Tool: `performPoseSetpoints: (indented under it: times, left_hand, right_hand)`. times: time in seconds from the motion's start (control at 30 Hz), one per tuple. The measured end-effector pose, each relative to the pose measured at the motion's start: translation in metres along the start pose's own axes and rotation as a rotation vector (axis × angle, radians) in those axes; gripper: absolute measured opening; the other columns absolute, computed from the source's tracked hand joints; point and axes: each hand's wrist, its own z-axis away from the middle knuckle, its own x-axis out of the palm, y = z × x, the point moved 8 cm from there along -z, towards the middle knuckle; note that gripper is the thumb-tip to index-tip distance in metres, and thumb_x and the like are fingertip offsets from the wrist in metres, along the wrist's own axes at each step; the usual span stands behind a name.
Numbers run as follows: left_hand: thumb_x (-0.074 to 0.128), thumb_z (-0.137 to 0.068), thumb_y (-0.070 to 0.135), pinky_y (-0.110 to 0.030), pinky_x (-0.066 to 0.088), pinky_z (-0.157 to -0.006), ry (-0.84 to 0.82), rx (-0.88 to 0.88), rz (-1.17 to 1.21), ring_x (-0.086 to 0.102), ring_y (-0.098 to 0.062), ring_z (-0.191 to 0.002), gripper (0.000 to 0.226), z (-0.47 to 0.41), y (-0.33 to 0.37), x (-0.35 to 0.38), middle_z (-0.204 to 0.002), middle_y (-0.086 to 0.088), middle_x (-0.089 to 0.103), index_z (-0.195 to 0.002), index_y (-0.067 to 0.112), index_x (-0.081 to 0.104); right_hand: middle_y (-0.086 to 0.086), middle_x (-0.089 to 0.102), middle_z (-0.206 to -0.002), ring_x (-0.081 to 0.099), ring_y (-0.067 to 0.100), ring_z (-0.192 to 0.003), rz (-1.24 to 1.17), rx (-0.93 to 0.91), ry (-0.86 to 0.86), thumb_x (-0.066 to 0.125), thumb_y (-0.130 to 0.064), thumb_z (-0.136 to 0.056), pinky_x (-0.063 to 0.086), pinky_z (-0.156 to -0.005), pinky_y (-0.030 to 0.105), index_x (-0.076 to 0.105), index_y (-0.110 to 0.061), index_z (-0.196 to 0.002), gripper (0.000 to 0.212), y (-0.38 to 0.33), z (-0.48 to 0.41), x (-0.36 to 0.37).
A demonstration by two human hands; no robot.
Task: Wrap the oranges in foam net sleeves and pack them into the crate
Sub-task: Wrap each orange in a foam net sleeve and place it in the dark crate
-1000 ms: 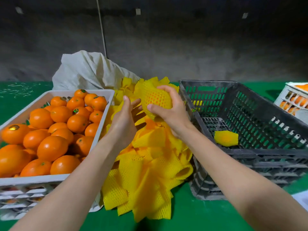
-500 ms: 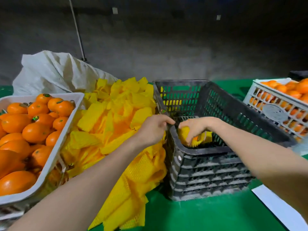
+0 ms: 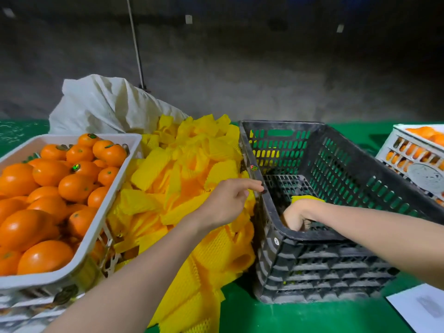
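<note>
Foam sleeve (image 3: 308,199) in crate (image 3: 324,260) behind right hand (image 3: 296,216) — fingers hidden by wall, left hand (image 3: 225,205) loose-fingered on rim

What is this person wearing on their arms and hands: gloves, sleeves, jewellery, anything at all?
Nothing that shows. The left hand and right hand are bare, without gloves. The left forearm and right forearm are uncovered to the picture's edge: no sleeve, watch or bracelet. No ring shows, though the right hand's fingers are mostly hidden.
</note>
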Motion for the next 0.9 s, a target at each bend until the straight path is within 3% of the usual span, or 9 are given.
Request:
performPoseSetpoints:
  times: [0.13,0.2,0.23,0.33,0.43,0.53,0.6,0.73,0.9]
  left_hand:
    - [0.042,-0.098,-0.003,-0.019,0.040,-0.093,0.148,-0.045,0.079,0.053,-0.013,-0.117,0.031,0.010,-0.007,-0.041,-0.114,-0.002,0.063,-0.112,0.007,0.067]
    - [0.043,-0.096,-0.005,-0.018,0.043,-0.080,0.249,-0.070,0.117,0.057,-0.014,-0.104,0.030,0.016,-0.014,-0.069,-0.105,-0.004,0.063,-0.110,0.007,0.067]
    - [0.043,-0.096,-0.007,-0.019,0.045,-0.076,0.296,-0.087,0.141,0.058,-0.015,-0.099,0.031,0.021,-0.019,-0.083,-0.104,-0.005,0.063,-0.109,0.008,0.067]
    - [0.040,-0.098,-0.005,-0.027,0.049,-0.077,0.413,-0.167,0.221,0.060,-0.016,-0.089,0.029,0.037,-0.037,-0.119,-0.101,-0.008,0.064,-0.104,0.011,0.064]
    - [0.043,-0.099,0.001,-0.038,0.049,-0.084,0.503,-0.252,0.268,0.061,-0.017,-0.090,0.022,0.056,-0.055,-0.142,-0.095,-0.004,0.064,-0.102,0.008,0.063]
    - [0.046,-0.098,0.003,-0.043,0.050,-0.085,0.514,-0.299,0.256,0.061,-0.019,-0.089,0.018,0.073,-0.065,-0.150,-0.094,-0.003,0.065,-0.103,0.008,0.063]
    - [0.051,-0.097,0.004,-0.041,0.053,-0.085,0.504,-0.304,0.224,0.062,-0.019,-0.091,0.015,0.085,-0.068,-0.153,-0.100,-0.009,0.066,-0.101,0.012,0.062]
    - [0.064,-0.089,0.007,-0.025,0.051,-0.079,0.513,-0.302,0.163,0.062,-0.022,-0.103,0.022,0.103,-0.073,-0.164,-0.108,-0.007,0.064,-0.110,0.009,0.063]
    - [0.077,-0.077,0.026,-0.023,0.033,-0.097,0.412,-0.161,-0.044,0.038,-0.002,-0.121,0.070,0.094,-0.044,-0.157,-0.128,0.014,0.042,-0.139,0.018,0.044]
  right_hand:
    - [-0.004,0.047,-0.063,0.043,0.008,-0.054,-0.066,-0.199,0.107,0.052,0.001,-0.091,0.036,-0.058,0.024,0.044,-0.017,-0.064,0.033,-0.018,0.009,-0.031]
    - [0.001,0.055,-0.090,0.056,0.016,-0.077,-0.281,-0.214,0.564,0.052,-0.004,-0.090,0.046,-0.071,0.026,0.059,-0.007,-0.089,0.008,-0.008,0.028,-0.084]
    - [0.002,0.060,-0.100,0.059,0.019,-0.090,-0.449,-0.196,0.880,0.052,-0.009,-0.091,0.047,-0.084,0.029,0.062,-0.007,-0.102,0.015,0.004,0.049,-0.111]
    - [0.006,0.068,-0.102,0.062,0.022,-0.094,-0.822,-0.301,1.443,0.055,-0.022,-0.091,0.041,-0.089,0.029,0.066,-0.009,-0.098,0.018,0.010,0.112,-0.141]
    - [0.005,0.063,-0.114,0.056,0.022,-0.107,-0.379,-0.529,1.237,0.065,-0.037,-0.084,0.041,-0.088,0.030,0.061,-0.015,-0.112,0.036,-0.075,0.111,-0.144]
    - [0.007,0.046,-0.132,0.043,0.027,-0.123,0.010,-0.447,0.889,0.069,-0.043,-0.079,0.044,-0.094,0.042,0.043,-0.018,-0.130,0.063,-0.133,0.073,-0.120]
    - [0.011,0.048,-0.128,0.045,0.031,-0.121,0.093,-0.364,0.919,0.064,-0.028,-0.085,0.047,-0.090,0.045,0.044,-0.012,-0.127,0.050,-0.139,0.066,-0.121]
    - [0.012,0.061,-0.119,0.055,0.033,-0.110,-0.257,-0.429,1.194,0.052,-0.019,-0.092,0.047,-0.087,0.044,0.057,-0.010,-0.115,0.025,-0.128,0.094,-0.143]
    - [0.004,0.066,-0.105,0.058,0.022,-0.101,-0.510,-0.835,1.295,0.058,-0.011,-0.090,0.039,-0.086,0.028,0.063,-0.007,-0.109,0.020,-0.151,0.158,-0.135]
